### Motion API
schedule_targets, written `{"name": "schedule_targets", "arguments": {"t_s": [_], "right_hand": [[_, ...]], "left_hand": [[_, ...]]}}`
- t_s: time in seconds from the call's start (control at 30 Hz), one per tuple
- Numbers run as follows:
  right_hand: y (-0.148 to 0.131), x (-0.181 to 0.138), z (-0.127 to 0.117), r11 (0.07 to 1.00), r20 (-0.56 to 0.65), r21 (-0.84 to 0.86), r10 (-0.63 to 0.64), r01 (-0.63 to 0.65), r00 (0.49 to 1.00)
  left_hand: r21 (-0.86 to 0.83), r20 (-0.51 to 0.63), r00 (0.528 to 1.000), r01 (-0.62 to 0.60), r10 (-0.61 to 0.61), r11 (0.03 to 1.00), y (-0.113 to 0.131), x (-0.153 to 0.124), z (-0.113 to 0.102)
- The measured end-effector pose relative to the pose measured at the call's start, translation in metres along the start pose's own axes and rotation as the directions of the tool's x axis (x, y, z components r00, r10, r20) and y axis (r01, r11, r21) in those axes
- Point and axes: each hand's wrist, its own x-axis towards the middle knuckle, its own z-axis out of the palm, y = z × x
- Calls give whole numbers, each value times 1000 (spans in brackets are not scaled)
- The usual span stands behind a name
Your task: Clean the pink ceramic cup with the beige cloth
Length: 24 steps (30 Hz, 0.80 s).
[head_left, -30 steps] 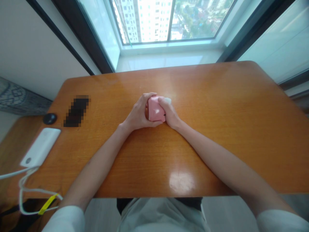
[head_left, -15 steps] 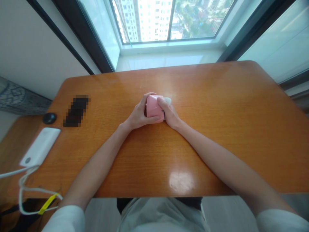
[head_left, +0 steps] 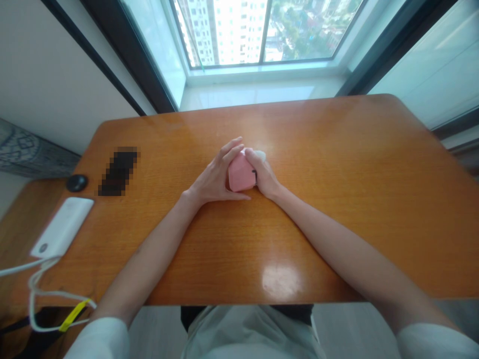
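Note:
A small pink block-like object (head_left: 240, 174), with a whitish part (head_left: 260, 155) at its far right and a small dark piece on its right side, is between my hands above the middle of the table. I cannot make out its exact kind. My right hand (head_left: 265, 175) grips it from the right, thumb lying over its top; its other fingers are hidden. Around its left side, my left hand (head_left: 216, 175) is open, fingers spread along the far left edge and thumb stretched out in front, apart from it.
On the left of the wooden table (head_left: 337, 199) lie a white power bank-like slab (head_left: 63, 227), a black round item (head_left: 77, 183) and a pixelated dark rectangle (head_left: 119, 171). White cables (head_left: 33, 294) with a yellow tag (head_left: 75, 315) hang over the near left edge. A window stands beyond.
My left hand has loosened from the pink object, its fingers and thumb spreading away. The object has turned slightly, while my right hand keeps its grip in nearly the same place.

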Motion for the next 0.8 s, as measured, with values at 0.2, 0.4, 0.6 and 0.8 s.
{"name": "schedule_targets", "arguments": {"t_s": [0.2, 0.4, 0.6, 0.8], "right_hand": [[0, 1, 1, 1000, -10, 3, 14, -14, 1000], [-4, 2, 2, 1000, -14, -20, 9, -9, 1000], [1, 2, 0, 1000, -16, 5, -11, 11, 1000], [11, 3, -2, 1000, 3, 26, -12, 12, 1000]], "left_hand": [[105, 19, 999, 28, -30, 994, 3, 0, -6], [50, -35, 996, 79, -77, 996, 10, 2, -2], [20, -61, 993, 105, -104, 994, 11, 5, -2], [4, -42, 980, 195, -195, 981, 23, 11, -6]]}}
